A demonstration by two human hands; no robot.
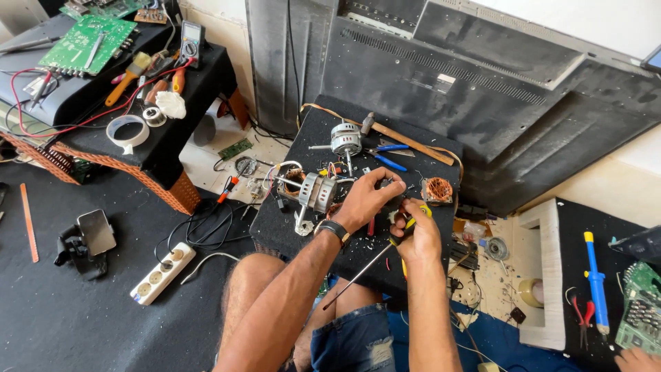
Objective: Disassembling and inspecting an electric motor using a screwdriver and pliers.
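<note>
My left hand (pixel 368 196), with a dark watch on the wrist, grips a small part over a black padded work board (pixel 406 162); what the part is cannot be made out. My right hand (pixel 416 234) holds a yellow-handled screwdriver (pixel 358 277) whose long shaft points down-left toward my knee. Just left of my hands lies a grey fan motor housing (pixel 315 191) with coloured wires. A copper-wound stator (pixel 438 190) sits to the right, and a second motor with a shaft (pixel 345 140) lies farther back beside blue-handled pliers (pixel 385 155).
A large flat-screen panel back (pixel 482 89) leans behind the board. On the left, a low table (pixel 148 155) carries a green circuit board (pixel 86 41), a multimeter (pixel 191 38), tape (pixel 127 131) and tools. A white power strip (pixel 162 274) lies on the floor. Another person's hand (pixel 637 359) shows at bottom right.
</note>
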